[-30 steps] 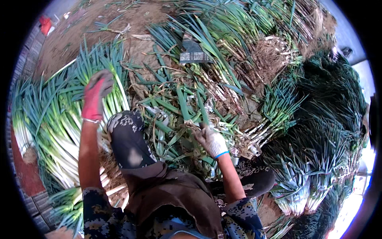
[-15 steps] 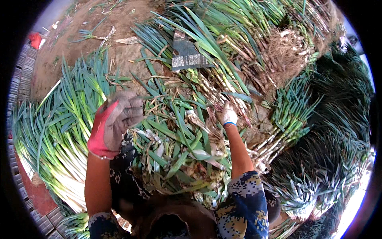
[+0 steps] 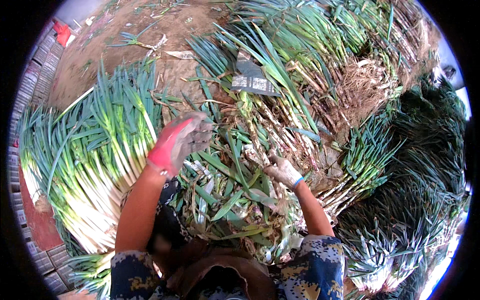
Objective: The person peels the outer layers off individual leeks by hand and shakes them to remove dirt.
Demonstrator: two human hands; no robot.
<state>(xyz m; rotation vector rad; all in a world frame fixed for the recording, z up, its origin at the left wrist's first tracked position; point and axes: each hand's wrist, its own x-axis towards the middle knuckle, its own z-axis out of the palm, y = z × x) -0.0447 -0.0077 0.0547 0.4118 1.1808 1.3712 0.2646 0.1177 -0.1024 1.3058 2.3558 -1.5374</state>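
My right hand [image 3: 283, 171], in a pale knitted glove with a blue cuff, is closed round the root end of an untrimmed green onion [image 3: 253, 130]. The onion's brown, papery stalk runs up and away from my fingers. Beside it lie more dirty green onions [image 3: 295, 107], their tops under a dark printed plastic scrap [image 3: 248, 80]. My left hand [image 3: 182, 142], in a red and grey glove, hovers left of that onion, fingers stretched out and holding nothing. Below both hands is a heap of stripped leaves and skins [image 3: 225, 195].
Cleaned green onions [image 3: 95, 195] with white stems lie piled at the left. Untrimmed bundles [image 3: 320, 40] with tangled roots spread across the back right. A dark leafy stack [image 3: 415, 160] stands at the right. Bare soil [image 3: 110, 65] shows at the far left.
My right hand has drawn back toward me, pulling the root end of an onion away from the others. My left hand has moved right, closer to it. The view has shifted slightly.
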